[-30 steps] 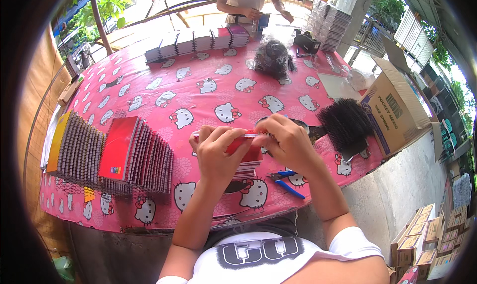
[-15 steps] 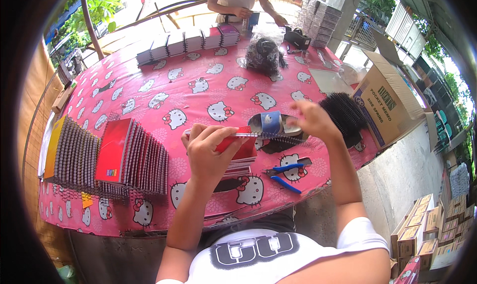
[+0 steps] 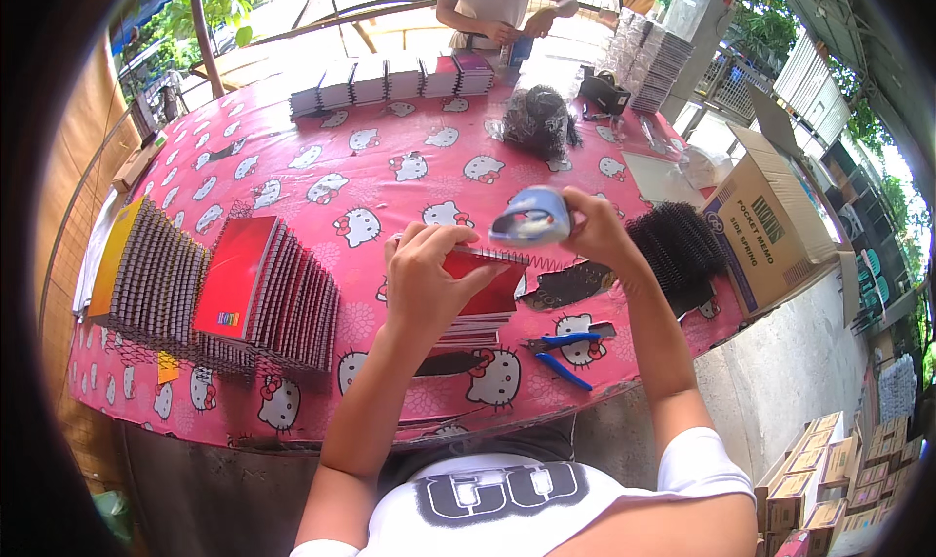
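Note:
My left hand (image 3: 429,274) grips a red notebook (image 3: 466,261), its punched edge facing up. A thin spiral coil (image 3: 546,262) runs along that edge and sticks out to the right. Below it sits a small stack of red notebook pads (image 3: 478,313). My right hand (image 3: 597,227) is closed on a blue, slipper-like object (image 3: 531,214) with a pale patch, blurred by motion and lifted above the coil. Blue-handled cutting pliers (image 3: 565,352) lie on the table in front. Right of my right hand is a heap of black spiral coils (image 3: 678,255).
Coil-bound red (image 3: 249,284) and yellow (image 3: 127,264) notebooks stand in stacks at left on the pink table cover (image 3: 292,181). A notebook row (image 3: 390,81), bagged black coils (image 3: 538,123) and a tape dispenser (image 3: 604,91) lie far off. A cardboard box (image 3: 770,216) stands right; a person works opposite.
My right hand has picked up the blue slipper-like object from the table and raised it above the coil. My left hand still holds the notebook. The view has shifted slightly.

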`<state>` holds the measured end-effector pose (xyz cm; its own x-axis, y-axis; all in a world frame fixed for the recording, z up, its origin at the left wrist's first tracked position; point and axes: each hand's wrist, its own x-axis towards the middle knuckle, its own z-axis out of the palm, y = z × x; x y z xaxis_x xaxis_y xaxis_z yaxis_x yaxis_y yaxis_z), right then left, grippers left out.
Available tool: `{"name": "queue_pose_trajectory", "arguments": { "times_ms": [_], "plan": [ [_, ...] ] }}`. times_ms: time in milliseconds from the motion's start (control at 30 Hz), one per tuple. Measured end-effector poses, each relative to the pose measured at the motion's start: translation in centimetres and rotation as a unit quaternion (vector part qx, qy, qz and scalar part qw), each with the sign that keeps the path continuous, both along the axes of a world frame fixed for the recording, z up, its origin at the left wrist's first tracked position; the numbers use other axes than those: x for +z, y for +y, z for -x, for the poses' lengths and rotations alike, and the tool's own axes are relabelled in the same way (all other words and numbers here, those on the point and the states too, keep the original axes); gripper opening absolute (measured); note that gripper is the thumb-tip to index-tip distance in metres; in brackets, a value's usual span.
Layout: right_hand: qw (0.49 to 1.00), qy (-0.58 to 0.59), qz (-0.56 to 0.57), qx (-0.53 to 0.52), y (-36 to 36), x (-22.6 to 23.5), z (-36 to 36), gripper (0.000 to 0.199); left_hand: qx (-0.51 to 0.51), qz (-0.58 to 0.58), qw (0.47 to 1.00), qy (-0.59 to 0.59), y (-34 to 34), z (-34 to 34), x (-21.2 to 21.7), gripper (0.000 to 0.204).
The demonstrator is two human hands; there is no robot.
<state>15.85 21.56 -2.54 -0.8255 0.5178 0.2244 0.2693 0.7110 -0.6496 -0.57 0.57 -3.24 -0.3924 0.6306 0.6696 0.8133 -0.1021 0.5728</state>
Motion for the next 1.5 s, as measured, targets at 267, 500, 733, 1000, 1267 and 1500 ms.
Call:
{"name": "queue_pose_trajectory", "arguments": {
  "times_ms": [267, 500, 733, 1000, 1267, 1500],
  "plan": [
    [0.992, 0.098, 0.061, 0.042, 0.8, 1.2, 1.3, 0.043, 0.012, -0.061, 0.998, 0.007, -0.3, 1.1, 0.7, 0.039],
    [0.959, 0.149, 0.222, 0.097, -2.4, 2.8, 3.7, 0.036, -0.093, -0.106, 0.930, -0.339, -2.4, 2.9, -2.2, 0.041],
    [0.986, 0.095, 0.060, 0.120, -3.2, 3.6, 5.8, 0.035, -0.121, -0.135, 0.911, -0.370, -3.9, 3.9, -3.4, 0.039],
    [0.902, -0.155, -0.286, -0.283, 1.6, -5.4, -1.0, 0.044, -0.228, -0.128, 0.837, -0.480, -2.9, 3.8, -2.2, 0.025],
    [0.981, -0.039, -0.165, -0.095, -11.0, -8.3, -9.1, 0.050, -0.109, -0.180, 0.976, 0.065, -4.1, -0.1, -0.5, 0.024],
    [0.992, 0.056, -0.042, -0.108, -15.6, -7.0, -8.3, 0.046, -0.047, -0.115, 0.987, -0.103, -4.2, -3.0, -3.4, 0.021]
  ]
}}
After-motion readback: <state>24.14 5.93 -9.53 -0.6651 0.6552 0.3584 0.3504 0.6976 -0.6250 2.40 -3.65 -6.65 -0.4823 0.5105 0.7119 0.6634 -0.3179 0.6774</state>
